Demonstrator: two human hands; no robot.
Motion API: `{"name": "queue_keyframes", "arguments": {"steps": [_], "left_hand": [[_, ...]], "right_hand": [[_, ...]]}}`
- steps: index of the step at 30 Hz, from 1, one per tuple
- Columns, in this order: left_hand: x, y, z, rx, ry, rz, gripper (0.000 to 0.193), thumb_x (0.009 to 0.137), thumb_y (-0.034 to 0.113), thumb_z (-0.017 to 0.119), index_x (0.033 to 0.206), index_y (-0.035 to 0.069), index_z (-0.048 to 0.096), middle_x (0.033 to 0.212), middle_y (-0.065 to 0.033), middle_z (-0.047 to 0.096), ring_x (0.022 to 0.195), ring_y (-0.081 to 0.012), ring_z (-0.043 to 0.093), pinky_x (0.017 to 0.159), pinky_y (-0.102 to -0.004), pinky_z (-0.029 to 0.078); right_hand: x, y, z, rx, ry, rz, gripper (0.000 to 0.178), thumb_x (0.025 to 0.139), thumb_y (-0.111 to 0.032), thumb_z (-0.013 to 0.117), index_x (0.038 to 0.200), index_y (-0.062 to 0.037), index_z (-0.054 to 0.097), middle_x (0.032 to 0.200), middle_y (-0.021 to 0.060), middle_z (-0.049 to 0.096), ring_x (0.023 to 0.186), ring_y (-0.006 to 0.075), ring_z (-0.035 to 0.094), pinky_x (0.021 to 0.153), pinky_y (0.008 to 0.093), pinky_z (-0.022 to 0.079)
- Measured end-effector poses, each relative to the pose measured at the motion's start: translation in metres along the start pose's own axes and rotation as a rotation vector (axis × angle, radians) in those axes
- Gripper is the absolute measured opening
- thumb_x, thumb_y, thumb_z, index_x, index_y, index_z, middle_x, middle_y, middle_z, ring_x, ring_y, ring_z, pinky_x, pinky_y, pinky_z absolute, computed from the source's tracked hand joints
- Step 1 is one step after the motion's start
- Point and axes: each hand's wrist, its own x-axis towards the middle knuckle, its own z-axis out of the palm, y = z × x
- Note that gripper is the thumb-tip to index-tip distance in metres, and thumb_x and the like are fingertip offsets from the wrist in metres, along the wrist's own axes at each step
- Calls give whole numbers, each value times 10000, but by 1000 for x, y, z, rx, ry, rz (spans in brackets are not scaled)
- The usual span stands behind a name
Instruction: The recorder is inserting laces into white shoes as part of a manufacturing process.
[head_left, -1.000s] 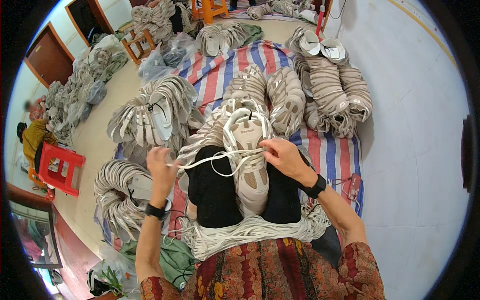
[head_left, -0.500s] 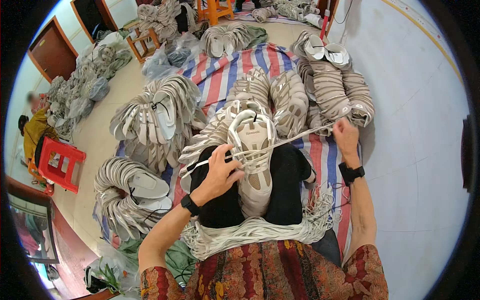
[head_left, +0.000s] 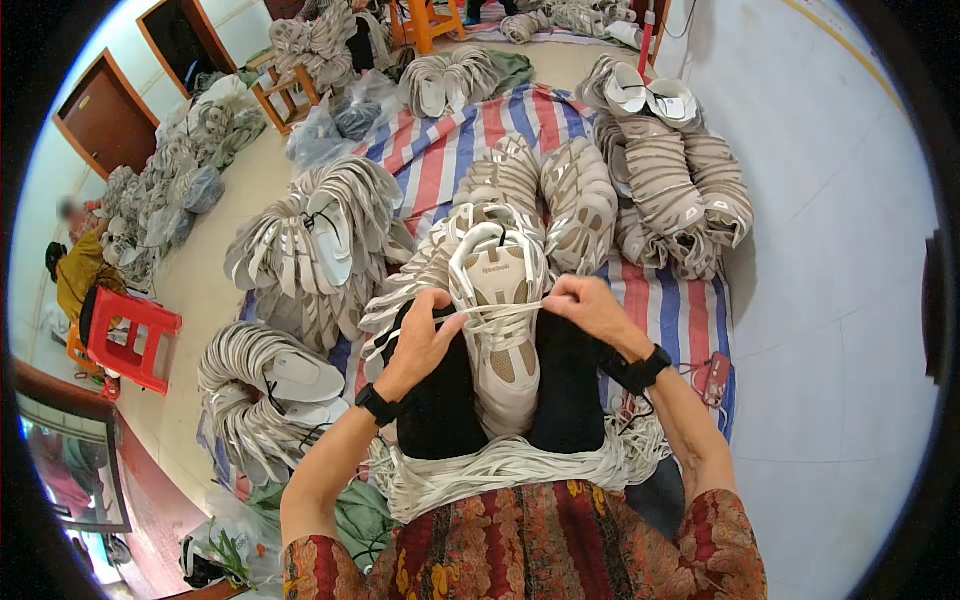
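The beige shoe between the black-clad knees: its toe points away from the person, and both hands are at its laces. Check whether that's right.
Not quite: in the head view, the beige shoe has its toe pointing toward the person. It is between the black-clad knees, with the left hand and right hand at its laces.

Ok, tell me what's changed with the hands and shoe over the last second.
The left hand has come in from the left to the left edge of the shoe; whether it grips anything is unclear. The right hand swung out right with a lace, then returned to the shoe's right edge, pinching lace. The shoe stays between the knees.
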Motion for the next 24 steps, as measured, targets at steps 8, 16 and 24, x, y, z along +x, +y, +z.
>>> {"name": "queue_keyframes", "arguments": {"steps": [8, 16, 24], "left_hand": [[11, 4, 0, -14, -211, -141, 191, 830, 168, 587, 811, -21, 563, 666, -48, 540, 607, -126, 480, 580, -253, 403], [-3, -16, -67, -196, -364, -394, 215, 816, 203, 595, 810, -8, 638, 617, 21, 521, 568, -40, 443, 498, -210, 360], [-153, -112, -266, 214, -109, -531, 143, 786, 76, 579, 677, -18, 577, 595, 25, 506, 551, -55, 440, 482, -216, 338]], "right_hand": [[-9, 6, -45, 242, 191, 53, 198, 800, -162, 633, 671, -51, 532, 571, -68, 419, 494, 13, 331, 435, 191, 258], [-25, 12, -100, -113, -33, 57, 183, 779, -163, 638, 722, 1, 579, 608, -8, 531, 583, 60, 457, 533, 225, 386], [-108, 27, -290, -585, 167, 126, 169, 770, -124, 596, 729, 39, 597, 579, 57, 535, 543, 103, 499, 517, 243, 408]]}}
